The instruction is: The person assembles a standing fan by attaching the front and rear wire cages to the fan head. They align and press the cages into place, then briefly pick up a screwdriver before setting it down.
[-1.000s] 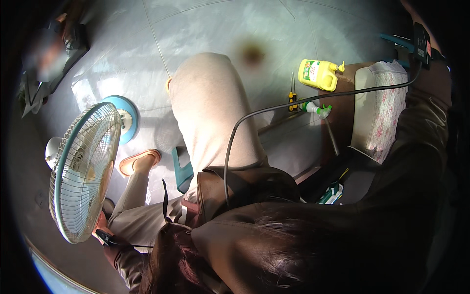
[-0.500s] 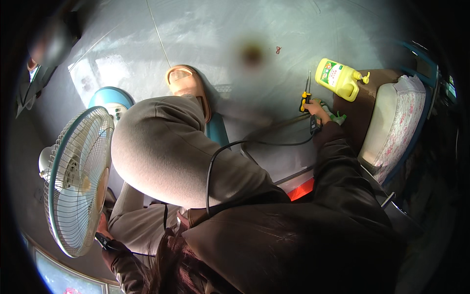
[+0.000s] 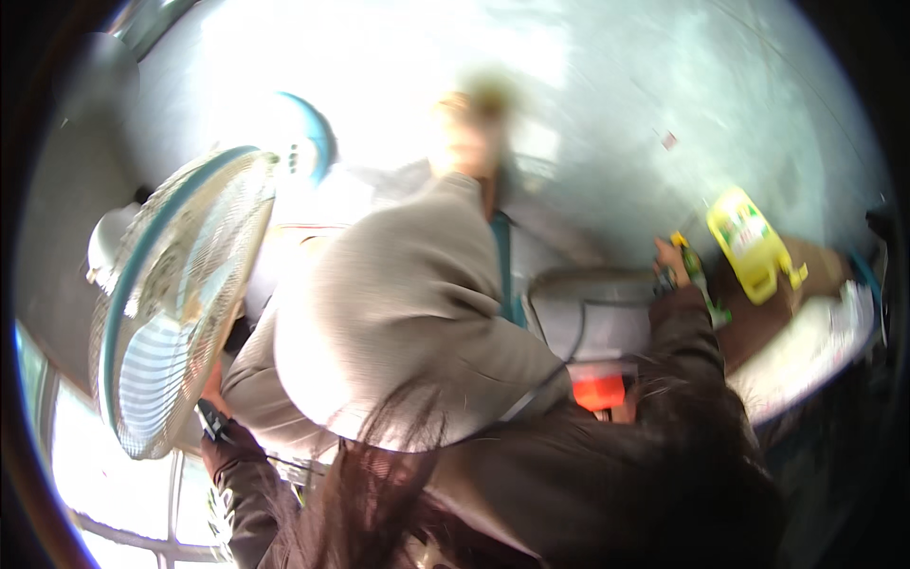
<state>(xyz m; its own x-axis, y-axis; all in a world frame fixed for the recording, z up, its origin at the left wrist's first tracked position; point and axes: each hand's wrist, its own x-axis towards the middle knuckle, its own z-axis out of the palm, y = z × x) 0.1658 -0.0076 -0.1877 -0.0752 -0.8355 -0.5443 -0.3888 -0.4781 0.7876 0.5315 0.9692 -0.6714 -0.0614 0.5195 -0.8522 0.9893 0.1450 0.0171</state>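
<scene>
My right hand point(image 3: 667, 264) reaches out to the right, its fingers closed around a screwdriver point(image 3: 694, 270) with a yellow and green handle, just left of a yellow plastic bottle point(image 3: 751, 243). At the lower left, my left hand point(image 3: 210, 394) grips the lower rim of a pedestal fan's wire guard point(image 3: 171, 294); the guard hides most of the hand. The fan lies tilted, with its round blue base point(image 3: 305, 142) farther away. My raised knee in beige trousers point(image 3: 408, 313) fills the middle, and my foot point(image 3: 464, 133) is blurred beyond it.
A grey box-like object point(image 3: 588, 308) with a black cable over it sits beside my knee, an orange object point(image 3: 599, 391) just below it. A brown board point(image 3: 758, 327) and white cloth point(image 3: 806, 351) lie at the right. The floor point(image 3: 645, 85) is pale grey. Dark hair hangs into view.
The view has swung, so the fan and knee now appear larger and closer. My right hand stays on the screwdriver beside the yellow bottle, and my left hand stays at the fan's rim.
</scene>
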